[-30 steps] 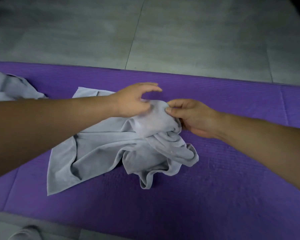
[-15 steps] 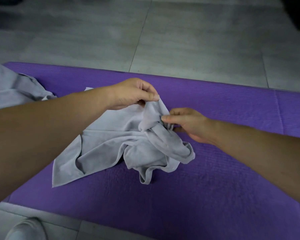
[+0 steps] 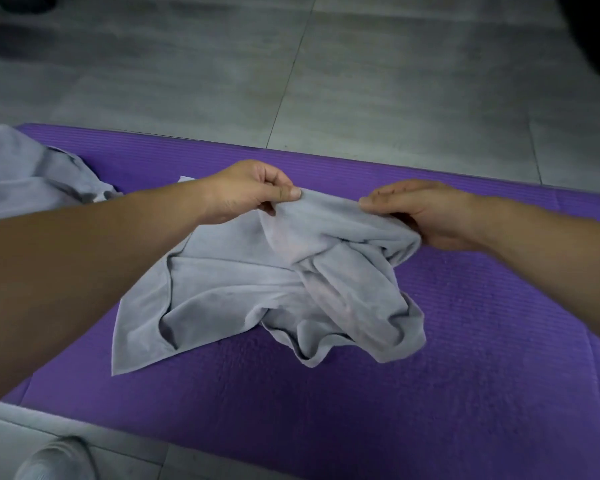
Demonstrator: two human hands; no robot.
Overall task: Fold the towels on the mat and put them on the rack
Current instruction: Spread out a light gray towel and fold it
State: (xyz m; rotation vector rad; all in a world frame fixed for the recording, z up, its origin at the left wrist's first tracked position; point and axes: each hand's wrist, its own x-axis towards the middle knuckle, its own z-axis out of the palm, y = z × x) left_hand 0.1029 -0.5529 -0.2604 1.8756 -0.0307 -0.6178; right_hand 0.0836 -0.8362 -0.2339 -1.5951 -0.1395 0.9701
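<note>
A crumpled light grey towel point(image 3: 257, 292) lies in the middle of the purple mat point(image 3: 430, 393). My left hand point(image 3: 246, 192) pinches the towel's far edge between thumb and fingers and holds it a little above the mat. My right hand point(image 3: 426, 213) grips the same edge further right, with the cloth bunched under its palm. The stretch of towel between my hands is pulled out fairly straight. The near part stays twisted in folds on the mat. A second grey towel point(image 3: 25, 174) lies heaped at the mat's far left. No rack is in view.
Grey floor tiles point(image 3: 361, 81) stretch beyond the mat's far edge. A light shoe point(image 3: 56, 462) shows at the bottom left, on the floor beside the mat's near edge. A dark object point(image 3: 596, 32) fills the top right corner.
My hands have moved apart along the towel's far edge, the right hand sliding right, so the cloth between them has spread out. The left hand went from open to pinching the towel.
</note>
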